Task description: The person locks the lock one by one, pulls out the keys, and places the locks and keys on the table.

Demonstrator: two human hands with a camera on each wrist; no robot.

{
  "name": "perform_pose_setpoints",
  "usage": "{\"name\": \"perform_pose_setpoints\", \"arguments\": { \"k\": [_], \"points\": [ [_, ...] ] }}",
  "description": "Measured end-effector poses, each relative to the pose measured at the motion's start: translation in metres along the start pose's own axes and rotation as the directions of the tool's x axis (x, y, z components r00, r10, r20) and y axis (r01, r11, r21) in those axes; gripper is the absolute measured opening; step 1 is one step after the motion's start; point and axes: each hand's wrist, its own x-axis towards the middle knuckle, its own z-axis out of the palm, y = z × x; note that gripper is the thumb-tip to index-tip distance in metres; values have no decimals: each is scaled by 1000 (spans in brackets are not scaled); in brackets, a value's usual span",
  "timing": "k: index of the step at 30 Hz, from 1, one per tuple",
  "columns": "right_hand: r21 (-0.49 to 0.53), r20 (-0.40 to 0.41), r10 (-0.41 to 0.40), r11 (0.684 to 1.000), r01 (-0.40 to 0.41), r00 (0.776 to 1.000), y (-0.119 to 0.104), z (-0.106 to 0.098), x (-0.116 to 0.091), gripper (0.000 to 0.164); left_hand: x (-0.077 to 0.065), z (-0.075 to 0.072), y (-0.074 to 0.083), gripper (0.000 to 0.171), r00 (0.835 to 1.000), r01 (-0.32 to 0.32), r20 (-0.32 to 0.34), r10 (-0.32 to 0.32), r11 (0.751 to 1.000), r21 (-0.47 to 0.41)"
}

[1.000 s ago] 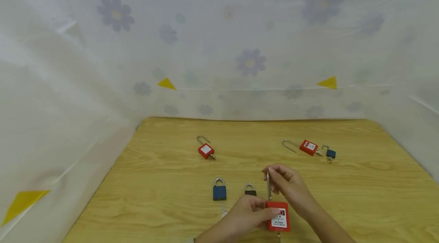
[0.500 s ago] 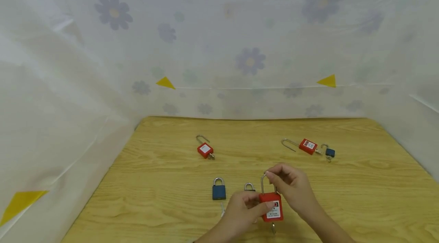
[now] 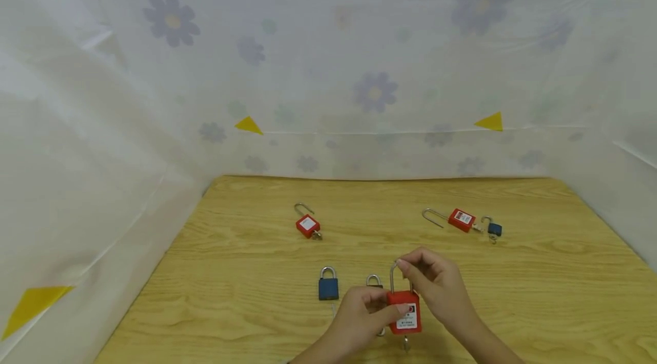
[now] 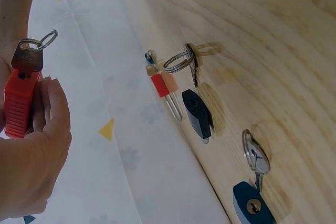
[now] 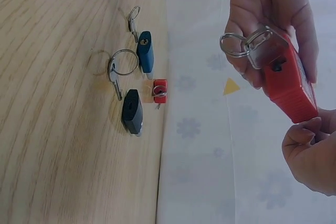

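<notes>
Between my two hands a red padlock [image 3: 405, 325] with a white label is held up over the table. My left hand [image 3: 359, 318] grips its body from the left, thumb across the label. Fingers of my right hand [image 3: 440, 287] pinch the top of its long metal shackle [image 3: 392, 279], and both legs reach down to the body. A key [image 5: 262, 53] on rings sits in the lock's underside. Just beyond my left hand, a black padlock [image 4: 197, 115] and a blue padlock [image 3: 328, 288] stand on the table, each with a ringed key [image 4: 256, 157] nearby.
Farther back on the wooden table [image 3: 231, 273] lie a red padlock [image 3: 308, 226] at left, another red padlock [image 3: 461, 220] at right, and a small blue padlock [image 3: 495, 230], their shackles open. Flower-patterned white sheeting [image 3: 318, 84] walls off the back and sides.
The held red padlock has shifted slightly left and up, and its shackle has turned from edge-on to show both legs, sitting lower. Both hands keep their hold.
</notes>
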Motion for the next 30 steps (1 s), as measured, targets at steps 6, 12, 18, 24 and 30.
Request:
{"name": "perform_pose_setpoints", "arguments": {
  "k": [6, 12, 18, 24, 30],
  "points": [
    [-40, -34, 52, 998, -54, 998, -3, 0, -2, 7, 0, -2, 1, 24, 1000, -3, 11, 3, 1000, 4],
    [-93, -150, -71, 994, 57, 986, -6, -1, -2, 21, 0, -4, 6, 23, 999, 34, -22, -34, 999, -12],
    [-185, -194, -52, 983, 15, 980, -1, -2, -8, 15, 3, -7, 7, 26, 993, 83, -88, -83, 997, -5],
    [-92, 120, 378, 925, -369, 918, 13, -5, -22, 29, 7, -9, 7, 30, 985, 83, -143, -96, 992, -95],
    [39, 393, 437, 871, -490, 809, 23, -7, -34, 42, 11, -13, 11, 34, 969, 133, -190, -156, 983, -126]
  ]
}}
